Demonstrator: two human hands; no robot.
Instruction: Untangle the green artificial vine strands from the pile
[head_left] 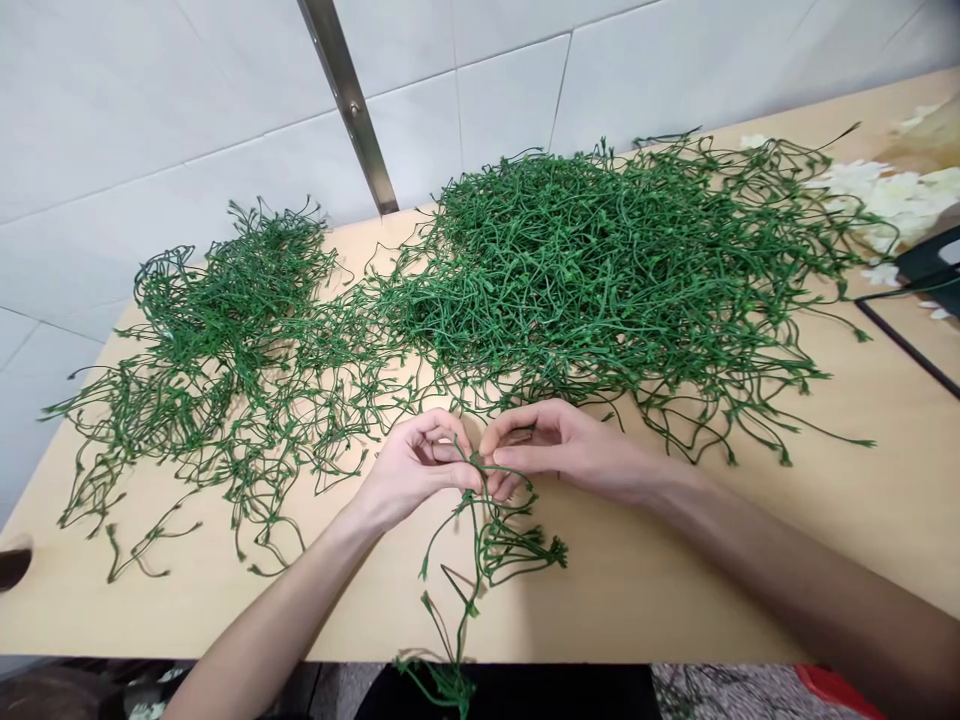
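Over the front middle of the table, my left hand (427, 465) and my right hand (551, 450) meet, fingertips almost touching. Both are closed in a pinch on thin green plastic flower stems (480, 480), which pass between the thumbs and fingers. Below the hands a branched bunch of the same stems (517, 545) hangs or lies toward me; one strand runs down to a cluster (446, 680) at the table's front edge. Exactly where each fingertip grips is partly hidden. A large heap of green stems (585, 270) lies just beyond the hands.
A looser pile of stems (232, 310) spreads on the left of the wooden table (630, 610). White artificial flowers (892, 195) and a black object (934, 265) are at the far right. A tiled wall with a metal strip (352, 105) borders the back. Something red (832, 690) shows below the front edge.
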